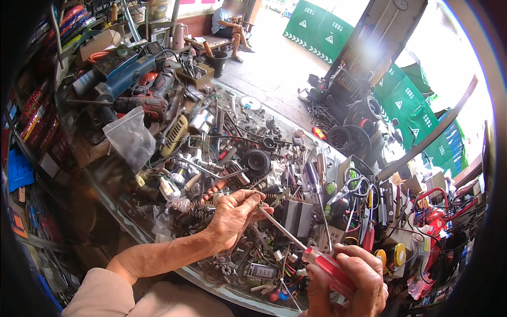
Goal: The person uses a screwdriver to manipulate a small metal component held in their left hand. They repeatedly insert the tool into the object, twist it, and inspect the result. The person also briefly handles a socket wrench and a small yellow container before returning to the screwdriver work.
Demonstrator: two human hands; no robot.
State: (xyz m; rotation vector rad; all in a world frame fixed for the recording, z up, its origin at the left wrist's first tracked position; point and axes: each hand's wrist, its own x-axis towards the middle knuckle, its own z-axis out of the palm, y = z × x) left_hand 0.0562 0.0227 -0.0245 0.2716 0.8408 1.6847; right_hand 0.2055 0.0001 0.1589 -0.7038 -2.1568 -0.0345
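My right hand [362, 277] is wrapped round the red and clear handle of a screwdriver [323, 260] at the lower right. Its metal shaft slants up and left to the fingertips of my left hand [232, 214]. There the left thumb and fingers pinch a small dark metal part [259, 206], with the screwdriver's tip touching or very close to it. The part's exact kind is too small to tell. Behind the left hand, a long coil spring [289, 198] lies among the clutter. A grey metal block [297, 217] sits just right of the fingertips.
Loose hardware covers the glass-topped bench [119, 214]. A black round part [256, 162] lies beyond my hands. Power tools, including a blue grinder [127, 76], crowd the left. Scissors [353, 190] and pliers stand in a holder at right. A person [228, 26] sits far back.
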